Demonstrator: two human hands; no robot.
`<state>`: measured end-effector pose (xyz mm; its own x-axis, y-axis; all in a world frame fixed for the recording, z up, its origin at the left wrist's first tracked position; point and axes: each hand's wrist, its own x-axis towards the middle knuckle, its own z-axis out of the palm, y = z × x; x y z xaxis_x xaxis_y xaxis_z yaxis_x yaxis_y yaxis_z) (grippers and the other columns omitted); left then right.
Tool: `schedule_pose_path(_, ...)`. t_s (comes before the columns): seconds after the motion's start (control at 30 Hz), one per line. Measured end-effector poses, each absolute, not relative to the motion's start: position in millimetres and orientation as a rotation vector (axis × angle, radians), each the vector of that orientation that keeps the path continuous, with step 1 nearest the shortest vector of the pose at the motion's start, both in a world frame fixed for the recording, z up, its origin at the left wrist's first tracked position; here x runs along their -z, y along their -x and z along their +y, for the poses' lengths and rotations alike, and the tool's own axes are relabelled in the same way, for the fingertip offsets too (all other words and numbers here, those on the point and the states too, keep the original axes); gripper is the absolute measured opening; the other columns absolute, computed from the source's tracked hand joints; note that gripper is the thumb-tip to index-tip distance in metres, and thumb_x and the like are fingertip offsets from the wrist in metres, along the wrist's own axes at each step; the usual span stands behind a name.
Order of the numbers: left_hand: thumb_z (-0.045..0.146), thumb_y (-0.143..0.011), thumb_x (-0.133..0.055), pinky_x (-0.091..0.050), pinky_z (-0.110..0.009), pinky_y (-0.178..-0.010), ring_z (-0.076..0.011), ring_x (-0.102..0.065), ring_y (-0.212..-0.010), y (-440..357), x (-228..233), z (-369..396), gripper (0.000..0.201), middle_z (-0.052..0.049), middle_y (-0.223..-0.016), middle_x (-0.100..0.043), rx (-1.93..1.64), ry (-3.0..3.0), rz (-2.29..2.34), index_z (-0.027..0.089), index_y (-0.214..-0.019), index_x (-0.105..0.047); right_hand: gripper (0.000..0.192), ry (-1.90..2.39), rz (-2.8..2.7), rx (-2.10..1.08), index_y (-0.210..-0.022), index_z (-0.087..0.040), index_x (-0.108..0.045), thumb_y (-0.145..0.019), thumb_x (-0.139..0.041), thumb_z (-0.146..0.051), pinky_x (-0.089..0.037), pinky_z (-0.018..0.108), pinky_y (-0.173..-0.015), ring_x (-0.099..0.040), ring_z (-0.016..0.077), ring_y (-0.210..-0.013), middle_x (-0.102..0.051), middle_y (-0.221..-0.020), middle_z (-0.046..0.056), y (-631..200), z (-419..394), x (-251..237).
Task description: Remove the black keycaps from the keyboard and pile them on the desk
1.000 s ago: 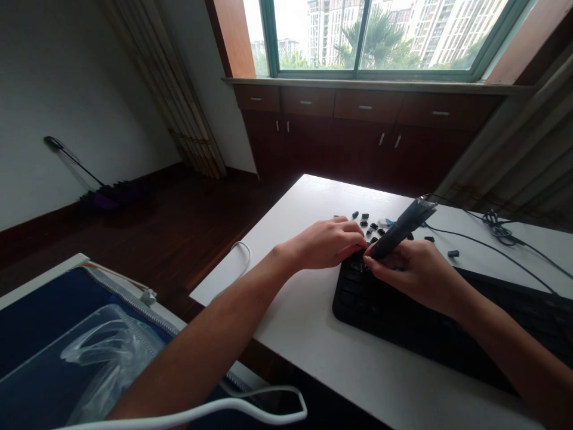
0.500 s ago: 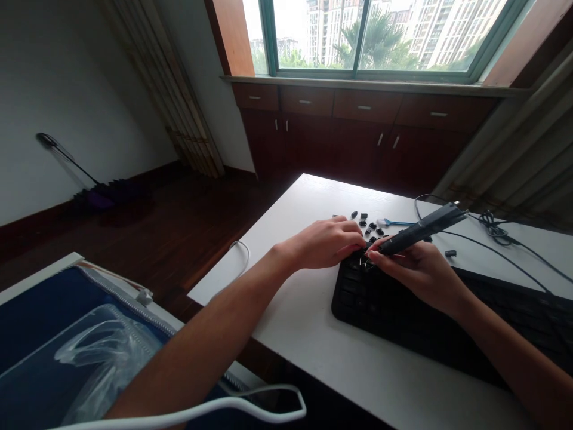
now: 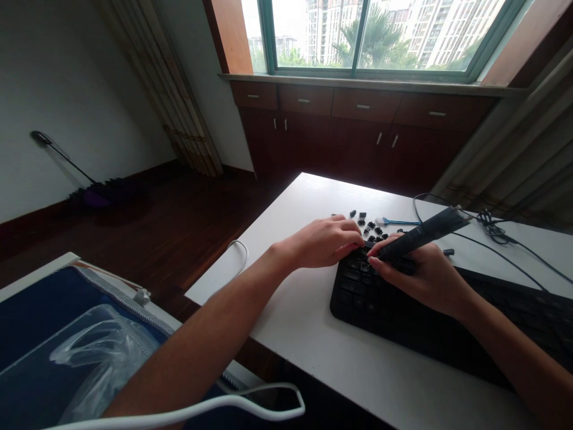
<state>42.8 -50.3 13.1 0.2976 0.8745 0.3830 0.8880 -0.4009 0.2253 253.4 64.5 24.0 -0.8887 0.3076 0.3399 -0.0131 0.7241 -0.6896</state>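
Note:
A black keyboard (image 3: 398, 310) lies on the white table, angled away to the right. My left hand (image 3: 329, 240) rests at its upper left corner, fingers bent and pressed against the edge there; the fingertips are partly hidden. In my right hand (image 3: 430, 272) is a dark, long-handled keycap puller (image 3: 423, 232), its handle tilted up to the right. Its thin wire end points down at the keys near the left hand and is hard to make out. Several loose black keycaps (image 3: 369, 227) lie behind the keyboard, beside a small blue brush (image 3: 398, 222).
The white table (image 3: 286, 310) has a corner at the far left. A coiled black cable (image 3: 490, 224) lies at the back right. A white cable (image 3: 244, 254) hangs over the left edge. Below left is a blue bag (image 3: 40, 316) with clear plastic (image 3: 102, 352) on it.
The puller has been lowered and tilted slightly, and my right hand shifted a little. The wire loops, visible before, are now mostly hidden. My left hand stays at the keyboard's corner.

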Motion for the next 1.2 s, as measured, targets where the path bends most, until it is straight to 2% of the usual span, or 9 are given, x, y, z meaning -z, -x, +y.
schedule_pose_path(0.23,0.020,-0.100,-0.049,-0.052,-0.033,-0.088,-0.0204,-0.058,-0.104,-42,-12,-51,0.023,-0.006,-0.114,-0.068,0.706,2.506,-1.706,0.018,-0.113,-0.068,0.013,0.243,-2.527,-0.995,-0.097,-0.023,-0.071,-0.087,-0.068,-0.032,-0.054,0.034,-0.078,-0.068,0.0204,-0.087,-0.073,-0.097,0.002,-252,65,-21)
schedule_pose_path(0.53,0.018,-0.099,-0.050,-0.052,-0.033,-0.089,-0.0203,-0.059,-0.105,-42,-12,-51,0.023,-0.008,-0.114,-0.068,0.730,2.502,-1.705,0.020,-0.113,-0.068,0.014,0.252,-2.560,-0.874,-0.099,-0.023,-0.072,-0.088,-0.067,-0.030,-0.055,0.033,-0.076,-0.071,0.0205,-0.083,-0.076,-0.093,0.002,-250,58,-22)
schedule_pose_path(1.2,0.019,-0.100,-0.049,-0.051,-0.034,-0.089,-0.0212,-0.058,-0.106,-42,-13,-51,0.024,-0.008,-0.115,-0.067,0.730,2.509,-1.718,0.019,-0.112,-0.069,0.017,0.308,-2.539,-0.977,-0.098,-0.022,-0.072,-0.087,-0.068,-0.033,-0.056,0.035,-0.077,-0.071,0.0227,-0.084,-0.076,-0.093,0.004,-248,58,-20)
